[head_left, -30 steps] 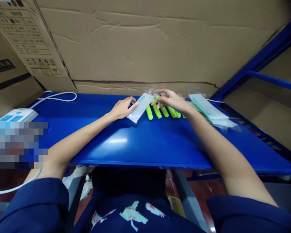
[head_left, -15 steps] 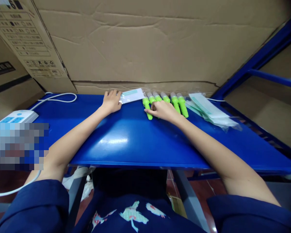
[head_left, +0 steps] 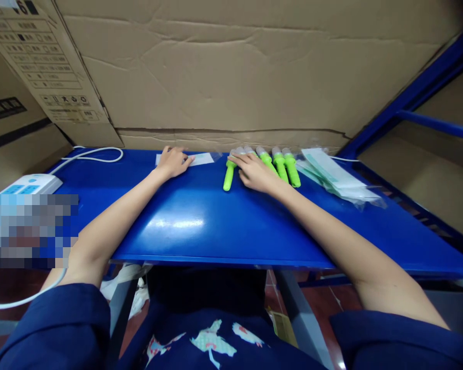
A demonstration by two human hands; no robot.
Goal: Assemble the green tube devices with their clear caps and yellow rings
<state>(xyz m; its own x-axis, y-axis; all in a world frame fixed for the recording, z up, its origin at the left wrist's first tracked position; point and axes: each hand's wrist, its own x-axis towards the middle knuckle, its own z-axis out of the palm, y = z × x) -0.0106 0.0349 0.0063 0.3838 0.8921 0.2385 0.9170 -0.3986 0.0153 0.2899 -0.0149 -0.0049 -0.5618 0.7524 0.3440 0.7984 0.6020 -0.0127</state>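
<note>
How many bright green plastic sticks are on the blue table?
6 green sticks: leftmost one, two mostly behind the right hand, three farther right; more may be hidden.

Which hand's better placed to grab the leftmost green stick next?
Right, probably: the right hand is already at the upper end of the leftmost green stick. The left hand is farther off, over the white packet.
</note>
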